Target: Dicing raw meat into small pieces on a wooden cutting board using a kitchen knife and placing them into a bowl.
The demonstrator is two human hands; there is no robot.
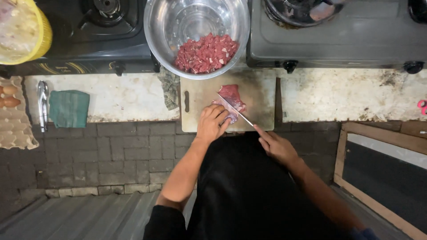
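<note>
L hand [212,123] lies flat, fingers curled, pressing the near-left end of the raw meat slab [232,98] on the cutting board [258,95]. Slab's long axis runs near-left to far-right, just ahead of both hands; L hand is nearer, touching it. Knife [234,109] crosses it diagonally, tip far-left. R hand [276,146] is closed round the handle, off the board's near edge.

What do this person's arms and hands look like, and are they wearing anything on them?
Both hands are bare: no gloves, rings or watch can be seen on the left hand or the right hand. The forearms are uncovered too. A dark, probably black, short sleeve ends at about the left elbow, and a dark sleeve edge with a hint of blue shows at the right elbow near the frame's bottom.
</note>
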